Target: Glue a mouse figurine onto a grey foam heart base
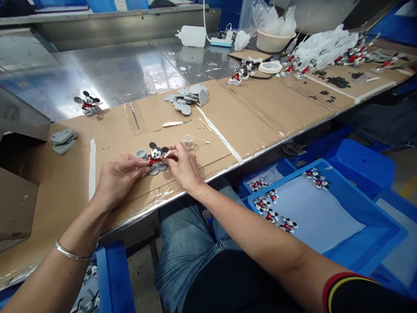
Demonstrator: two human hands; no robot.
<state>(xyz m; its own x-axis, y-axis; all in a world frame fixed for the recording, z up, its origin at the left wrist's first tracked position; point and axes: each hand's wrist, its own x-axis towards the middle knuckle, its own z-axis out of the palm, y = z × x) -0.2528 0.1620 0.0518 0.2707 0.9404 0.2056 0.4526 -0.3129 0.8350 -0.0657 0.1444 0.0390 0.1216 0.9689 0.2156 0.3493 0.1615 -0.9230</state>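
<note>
A small mouse figurine [157, 155] with black ears, white face and red shorts stands on a grey base on the cardboard-covered table [267, 108]. My left hand [117, 178] pinches it from the left side. My right hand [184, 164] grips it from the right, fingers closed near its arm. Just beyond my right hand stands a small clear cup [188, 141], with a cotton swab [200, 139] lying beside it.
A pile of grey bases [187, 98] and a white-handled tool [175, 124] lie farther back. Another finished figurine [87, 103] stands far left, more grey bases [63, 140] near it. A blue bin [374, 217] with several figurines sits lower right. Tape roll [270, 67] and more figurines far right.
</note>
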